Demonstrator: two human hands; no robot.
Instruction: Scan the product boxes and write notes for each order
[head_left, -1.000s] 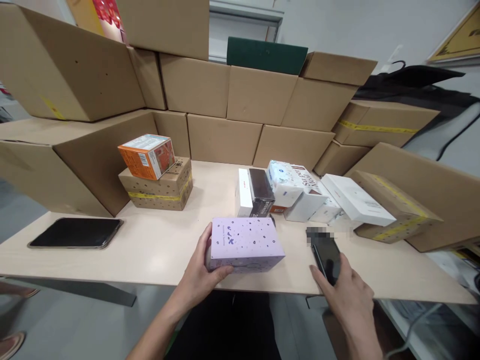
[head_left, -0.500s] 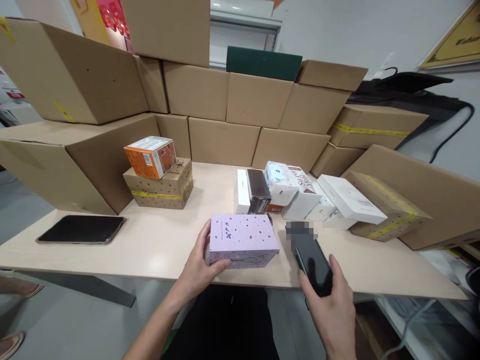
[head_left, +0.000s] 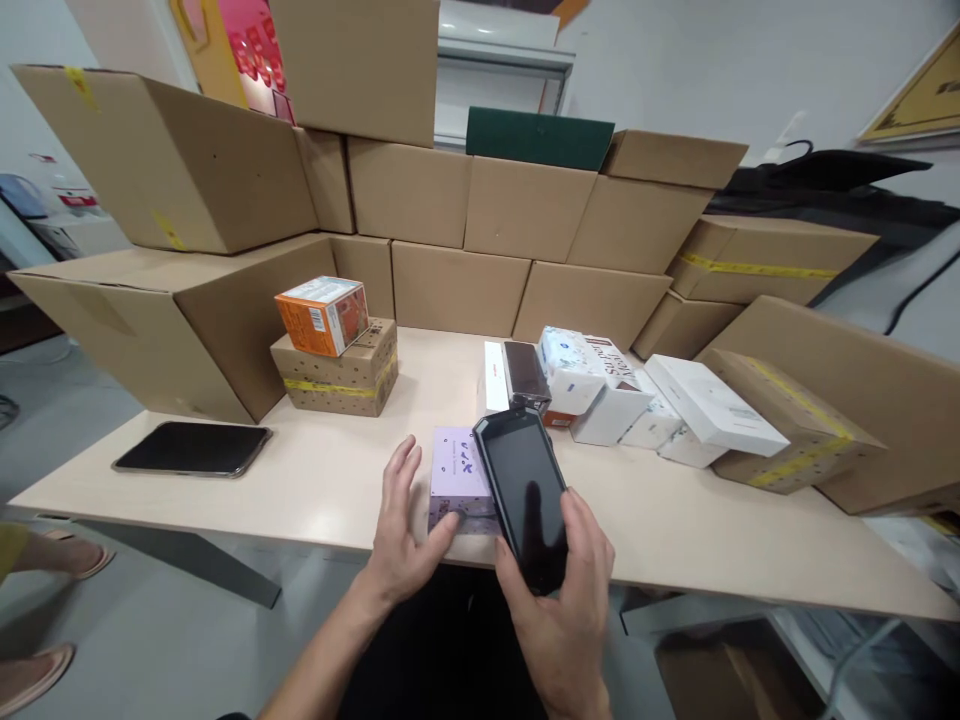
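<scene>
My right hand (head_left: 566, 600) grips a black rugged smartphone (head_left: 525, 490), its dark screen facing up toward me. The phone is held over the right part of a lilac box (head_left: 453, 465) with small dark printed marks, hiding that side. At the box's left is my left hand (head_left: 405, 530), fingers spread apart and loosely curved. Its thumb reaches across the box's front face; whether it touches cannot be made out. A second phone (head_left: 193, 448) with a black screen lies flat on the table (head_left: 330, 480) at the left.
Behind the lilac box stand a dark box (head_left: 525, 375) and several white boxes (head_left: 716, 405). An orange box (head_left: 322, 318) sits on a taped carton (head_left: 341, 370). Stacked cardboard boxes (head_left: 459, 290) wall the table's back. Another person's feet (head_left: 45, 670) show at lower left.
My right hand has brought the phone leftward, from beside the lilac box to over it. My left hand has loosened its fingers from the box. The view has shifted slightly.
</scene>
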